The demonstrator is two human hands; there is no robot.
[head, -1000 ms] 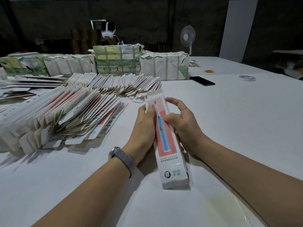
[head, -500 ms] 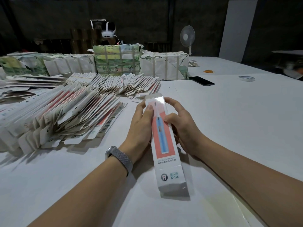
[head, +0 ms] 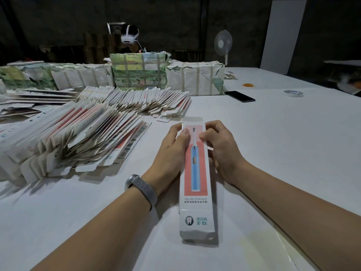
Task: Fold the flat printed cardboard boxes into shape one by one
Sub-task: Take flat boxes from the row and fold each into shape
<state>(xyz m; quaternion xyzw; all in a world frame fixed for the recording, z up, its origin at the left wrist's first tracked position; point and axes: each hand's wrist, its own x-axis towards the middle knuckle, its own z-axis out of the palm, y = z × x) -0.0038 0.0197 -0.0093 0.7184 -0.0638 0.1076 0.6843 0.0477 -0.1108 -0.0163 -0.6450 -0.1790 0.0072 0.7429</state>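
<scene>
Shaping one toothbrush box [head: 196, 173] is the step in hand: it lies lengthwise on the white surface [head: 283, 153], gripped at its far end by the left hand [head: 172, 151] and the right hand [head: 222, 151], fingers curled round its edges. Next, the far flap probably needs tucking shut. One box is being formed; two fanned rows of flat boxes [head: 88, 137] are seen left, too many to count.

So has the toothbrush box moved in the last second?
Yes. The toothbrush box turned straighter, its near end swinging left, away from the black phone.
</scene>
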